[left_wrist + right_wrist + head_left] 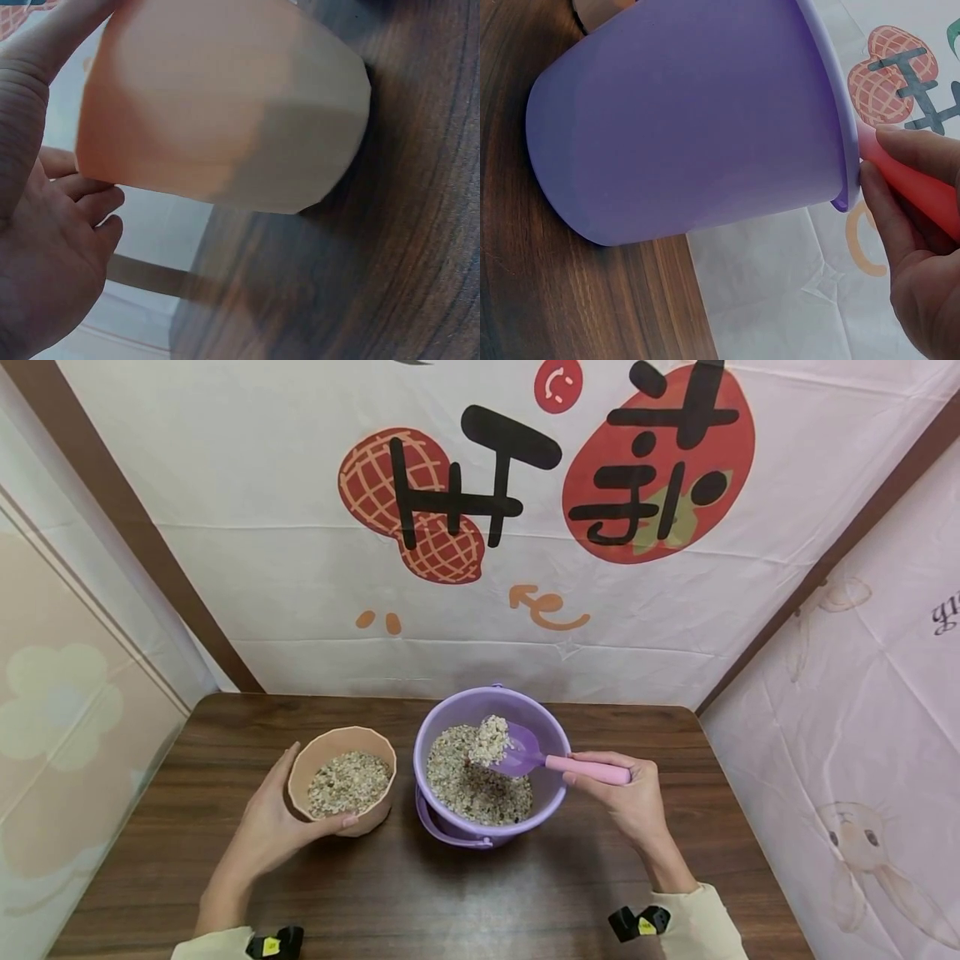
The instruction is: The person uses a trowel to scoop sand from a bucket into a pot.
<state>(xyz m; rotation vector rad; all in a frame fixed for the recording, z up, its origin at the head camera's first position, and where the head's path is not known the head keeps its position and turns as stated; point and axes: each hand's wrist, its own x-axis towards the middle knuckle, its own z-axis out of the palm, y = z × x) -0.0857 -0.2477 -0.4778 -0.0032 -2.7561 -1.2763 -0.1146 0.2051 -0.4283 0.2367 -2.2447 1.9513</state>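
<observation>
My right hand [626, 789] grips the pink handle of a small shovel [588, 768] with a purple blade. A heap of pale gravel [491, 739] lies on the blade, over the mouth of a purple bucket [547, 718]. More gravel [480, 789] fills the lower part of the bucket. To the left, a peach-coloured pot [378, 810] with a faceted rim stands on the table, with gravel [350, 783] inside. My left hand [273, 822] holds this pot round its left side, thumb along the near rim. In the left wrist view, fingertips [109, 202] show at the pot's rim.
The dark wooden table [540, 893] ends at a white printed cloth wall [300, 585] behind the bucket. Further cloth walls [847, 735] flank it on both sides. The bucket's handle [442, 835] hangs down at its near left side.
</observation>
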